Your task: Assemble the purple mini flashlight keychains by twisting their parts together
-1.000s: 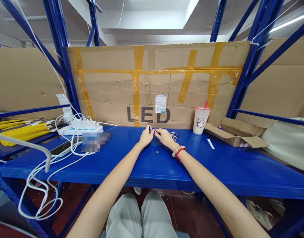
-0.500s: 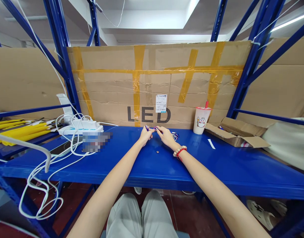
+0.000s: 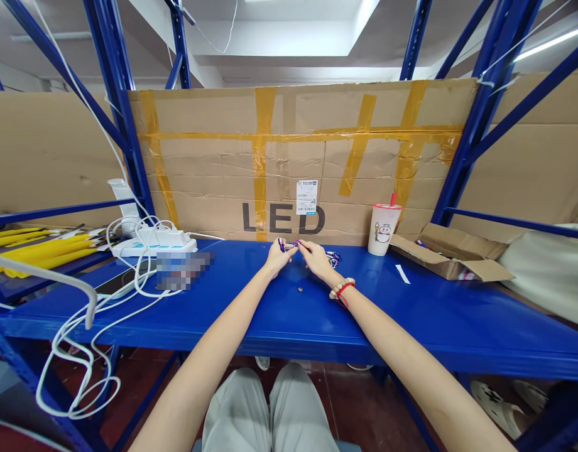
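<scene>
I get the straight front edge of the blue metal table (image 3: 299, 326) nearest, with room outside both forearms (image 3: 224, 333). Beyond a tiny brown round bit (image 3: 299, 289), the left hand (image 3: 274, 258) is closed around a small shiny blue-purple piece (image 3: 282, 245); the right hand (image 3: 317, 259) pinches a purple bit (image 3: 296, 243) beside it (joined or separate, I can't tell), near blue-and-silver pieces (image 3: 334, 258). A tan cardboard panel (image 3: 213, 176) bounds the back.

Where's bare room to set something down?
Free: blue tabletop between left forearm and white cables; also between right forearm and paper strip. Crowded: around power strip; back right, with drink cup and open carton; shiny blue pieces beside right hand.
</scene>
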The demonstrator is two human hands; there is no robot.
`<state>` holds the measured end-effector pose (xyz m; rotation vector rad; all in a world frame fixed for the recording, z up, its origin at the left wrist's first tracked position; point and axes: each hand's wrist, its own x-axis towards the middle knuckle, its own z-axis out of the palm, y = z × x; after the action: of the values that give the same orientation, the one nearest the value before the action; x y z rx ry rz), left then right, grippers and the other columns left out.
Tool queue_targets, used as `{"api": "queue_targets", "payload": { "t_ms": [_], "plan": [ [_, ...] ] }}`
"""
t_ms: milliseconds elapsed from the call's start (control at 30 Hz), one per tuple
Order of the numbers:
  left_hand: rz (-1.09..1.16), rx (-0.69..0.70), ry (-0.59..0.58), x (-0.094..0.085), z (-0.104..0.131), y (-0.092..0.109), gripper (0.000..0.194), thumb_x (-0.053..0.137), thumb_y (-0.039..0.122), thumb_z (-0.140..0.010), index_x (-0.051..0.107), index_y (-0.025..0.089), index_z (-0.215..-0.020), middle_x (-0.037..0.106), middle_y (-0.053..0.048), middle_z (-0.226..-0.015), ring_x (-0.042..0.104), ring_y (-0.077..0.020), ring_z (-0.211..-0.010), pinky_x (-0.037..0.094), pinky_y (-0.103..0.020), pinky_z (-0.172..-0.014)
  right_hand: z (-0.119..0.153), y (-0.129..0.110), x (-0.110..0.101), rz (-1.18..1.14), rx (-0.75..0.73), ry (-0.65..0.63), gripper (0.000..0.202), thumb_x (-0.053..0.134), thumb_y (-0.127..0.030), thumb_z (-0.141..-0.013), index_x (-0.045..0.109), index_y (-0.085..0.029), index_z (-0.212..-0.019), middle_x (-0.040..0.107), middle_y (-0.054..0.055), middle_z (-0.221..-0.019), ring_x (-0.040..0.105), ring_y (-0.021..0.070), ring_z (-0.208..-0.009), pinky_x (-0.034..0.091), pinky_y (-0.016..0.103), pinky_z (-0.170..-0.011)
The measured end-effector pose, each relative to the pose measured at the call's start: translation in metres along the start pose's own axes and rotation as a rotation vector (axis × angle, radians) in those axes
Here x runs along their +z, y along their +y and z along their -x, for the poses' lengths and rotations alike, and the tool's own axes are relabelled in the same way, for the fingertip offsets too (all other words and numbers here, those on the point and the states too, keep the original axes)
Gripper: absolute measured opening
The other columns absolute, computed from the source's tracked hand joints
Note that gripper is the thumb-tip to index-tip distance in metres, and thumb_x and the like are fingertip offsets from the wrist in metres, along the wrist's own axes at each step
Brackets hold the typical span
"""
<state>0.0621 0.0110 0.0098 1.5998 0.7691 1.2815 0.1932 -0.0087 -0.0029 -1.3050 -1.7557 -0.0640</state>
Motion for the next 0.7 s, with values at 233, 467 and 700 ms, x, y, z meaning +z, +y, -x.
{"api": "queue_targets", "payload": {
  "t_ms": [233,467,700],
  "plan": [
    [-0.039,0.006,0.004,-0.002,-0.005,-0.007,0.033,0.066,0.016,-0.066,0.034,0.018,-0.076,0.059,0.004,-0.067,0.038,-0.0014,-0.038,0.030,-0.014,-0.040,0.001,-0.003,-0.002,0.054,-0.031,-0.026,0.030,0.034,-0.028,-0.090,0.060,-0.015,-0.099,0.062,0.006,-0.083,0.056,0.0154,-0.075,0.042,0.026,-0.069],
    [-0.072,0.012,0.013,-0.003,-0.007,-0.011,0.029,0.065,0.014,-0.064,0.038,0.017,-0.076,0.059,0.003,-0.069,0.048,-0.0052,-0.050,0.038,-0.016,-0.049,0.003,-0.010,-0.011,0.163,-0.067,-0.081,0.024,0.037,-0.026,-0.090,0.058,-0.015,-0.092,0.061,0.006,-0.085,0.054,0.0148,-0.075,0.037,0.023,-0.066],
    [-0.079,-0.003,-0.011,0.000,-0.005,-0.011,0.028,0.064,0.016,-0.066,0.038,0.017,-0.077,0.057,0.004,-0.067,0.044,-0.0036,-0.046,0.035,-0.014,-0.047,0.003,-0.011,-0.012,0.228,-0.057,-0.080,0.025,0.036,-0.027,-0.091,0.058,-0.016,-0.089,0.060,0.006,-0.081,0.053,0.0149,-0.073,0.035,0.023,-0.065]
  ]
}}
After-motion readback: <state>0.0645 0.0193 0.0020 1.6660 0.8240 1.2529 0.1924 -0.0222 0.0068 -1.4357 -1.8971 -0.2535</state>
